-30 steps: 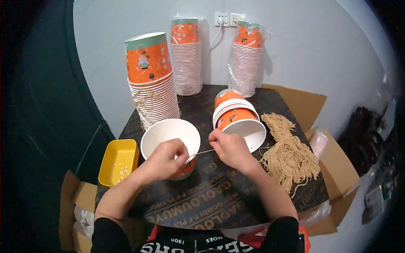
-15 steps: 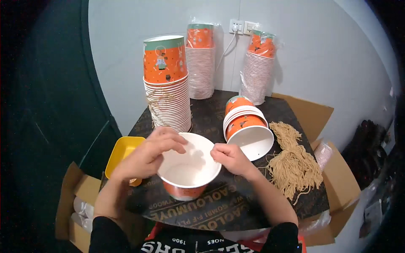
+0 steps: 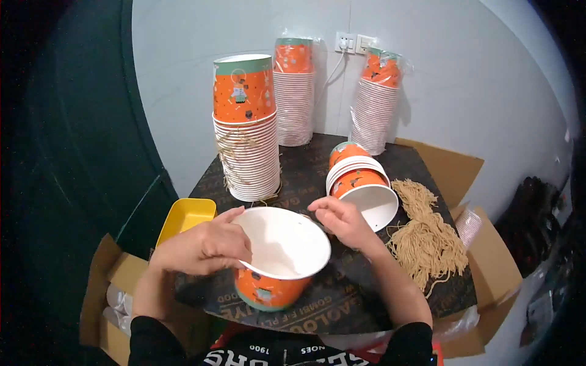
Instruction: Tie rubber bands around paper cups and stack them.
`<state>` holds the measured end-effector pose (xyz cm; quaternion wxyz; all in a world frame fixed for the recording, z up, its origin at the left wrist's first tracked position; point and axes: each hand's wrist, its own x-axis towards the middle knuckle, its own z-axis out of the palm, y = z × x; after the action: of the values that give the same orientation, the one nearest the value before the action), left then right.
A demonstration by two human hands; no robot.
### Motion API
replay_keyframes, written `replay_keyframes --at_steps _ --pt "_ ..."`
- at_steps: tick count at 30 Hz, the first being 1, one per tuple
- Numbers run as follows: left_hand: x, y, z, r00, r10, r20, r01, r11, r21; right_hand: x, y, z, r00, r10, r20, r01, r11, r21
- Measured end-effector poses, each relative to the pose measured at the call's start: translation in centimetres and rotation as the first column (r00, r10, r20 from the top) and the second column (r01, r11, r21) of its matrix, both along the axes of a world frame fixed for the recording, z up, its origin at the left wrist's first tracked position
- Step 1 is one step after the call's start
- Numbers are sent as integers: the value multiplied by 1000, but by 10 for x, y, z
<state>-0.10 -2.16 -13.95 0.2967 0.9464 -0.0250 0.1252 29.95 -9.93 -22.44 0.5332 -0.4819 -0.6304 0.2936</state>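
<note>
A white-lined orange paper bucket [image 3: 271, 291] with a green base band stands at the table's near middle, tilted a little, its mouth toward me. The fingers of my left hand [image 3: 207, 247] are closed over its left rim, thumb pointing up along the edge. By the far right rim, my right hand [image 3: 343, 224] is held with fingers curled together, apart from the bucket; whether a thin thing is pinched there is hidden. Beyond stands a tall stack of upturned buckets [image 3: 247, 161] with strands of string hanging on its side. Several nested buckets [image 3: 360, 178] lie on their sides to the right.
Tan string bundles [image 3: 427, 244] lie on the dark table [image 3: 360, 293] at right. A yellow tray [image 3: 189, 213] sits at left. Two plastic-wrapped bucket stacks [image 3: 294, 110] stand against the wall. Open cardboard boxes [image 3: 494, 262] flank the table. A plug sits in a wall socket [image 3: 343, 43].
The bucket has shifted nearer and slightly right, showing more of its orange side. My left hand has come down onto its rim; my right hand has let go of the rim and moved slightly right.
</note>
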Motion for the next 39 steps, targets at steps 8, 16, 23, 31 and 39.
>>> replay_keyframes --at_steps 8,16,23,31,39 --pt "25 -29 -16 952 215 216 -294 831 472 4 -31 34 715 -416 562 346 909 232" --pt "46 -33 -66 900 230 369 -398 778 486 -24 -32 37 758 -191 624 310 947 -87" --pt "-46 -27 -54 549 408 729 -750 626 215 -26 -6 3 811 -147 567 99 988 115" --pt "-294 19 -195 -453 545 706 -868 -452 -207 -35 5 -13 901 -165 400 104 980 170" --pt "-313 -53 -316 -364 930 -38 -856 -319 407 -25 3 -16 909 -139 392 87 985 147"
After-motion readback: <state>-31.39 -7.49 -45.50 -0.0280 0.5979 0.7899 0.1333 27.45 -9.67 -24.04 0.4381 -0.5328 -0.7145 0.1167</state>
